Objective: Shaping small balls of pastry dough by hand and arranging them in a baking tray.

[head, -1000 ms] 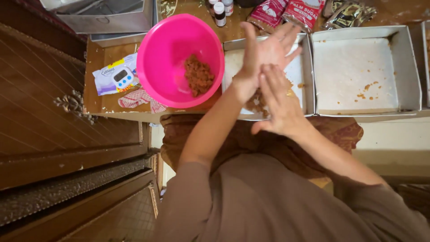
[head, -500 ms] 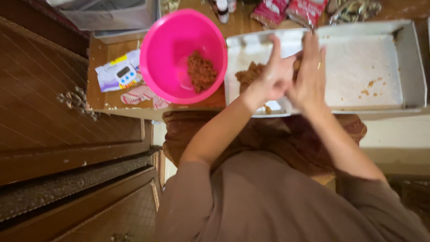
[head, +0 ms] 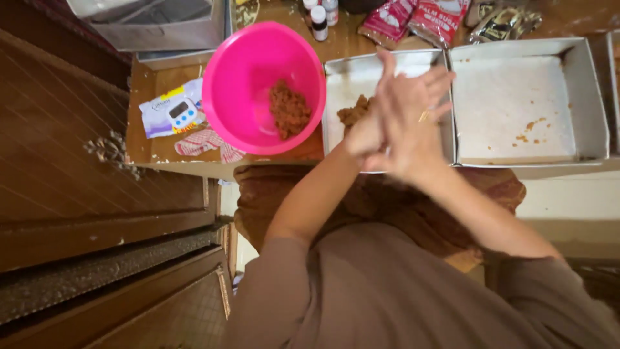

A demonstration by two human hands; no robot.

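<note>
Both palms pressed flat together, right hand over left hand, whatever is between them hidden; brown mixture remains in the pink bowl beside them, little in the metal tray beneath.

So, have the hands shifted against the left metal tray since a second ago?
Yes. The pressed-together hands have drifted right, toward the tray edge bordering the second tray.

Both hands, left hand against right hand, press together above a metal tray beside a pink bowl.
</note>
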